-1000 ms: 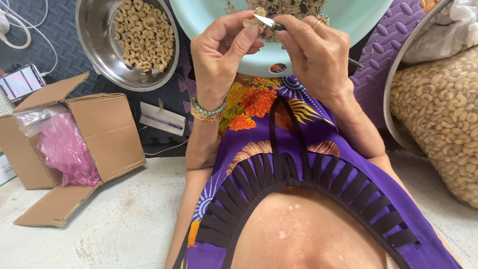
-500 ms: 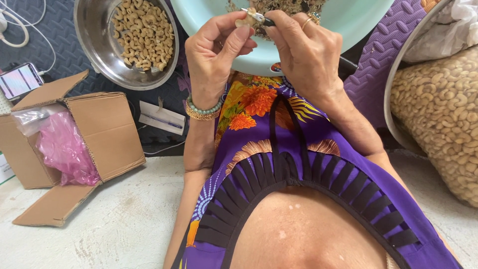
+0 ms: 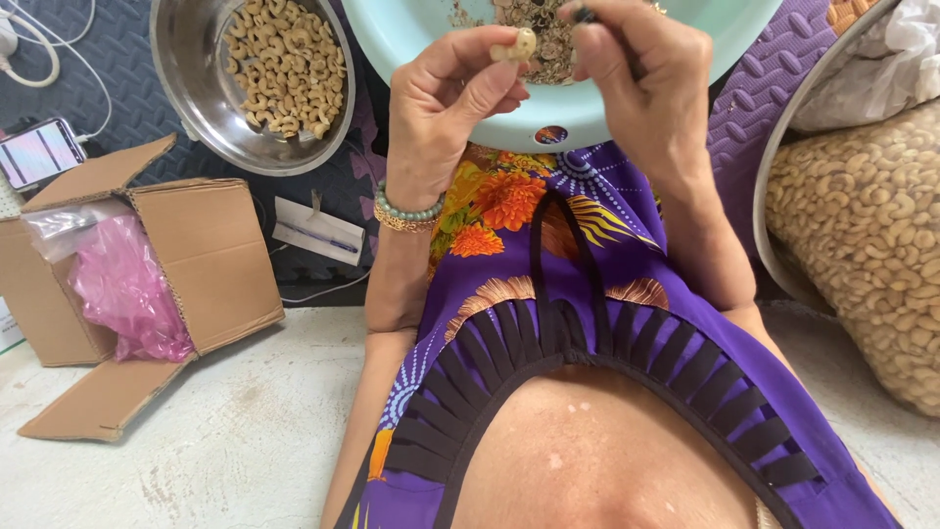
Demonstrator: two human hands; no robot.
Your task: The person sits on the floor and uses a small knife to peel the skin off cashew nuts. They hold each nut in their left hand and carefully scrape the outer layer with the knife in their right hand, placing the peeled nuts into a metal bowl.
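Observation:
My left hand [image 3: 452,98] pinches a pale peeled cashew nut [image 3: 516,45] between thumb and fingertips, over the rim of a light green basin [image 3: 548,122] resting on my lap. Brown husk scraps [image 3: 534,20] lie inside the basin. My right hand [image 3: 646,83] is closed around a small dark-handled tool [image 3: 585,14], of which only the tip shows, just right of the nut. A beaded bracelet sits on my left wrist.
A steel bowl [image 3: 191,93] of peeled cashews stands at the upper left. A large basin [image 3: 783,216] heaped with cashews is on the right. An open cardboard box [image 3: 171,264] with a pink plastic bag, a phone [image 3: 39,152] and cables lie on the left.
The hands have come apart: before, both worked together on the nut with the blade; now the left holds the peeled nut alone and the right has drawn away to the right.

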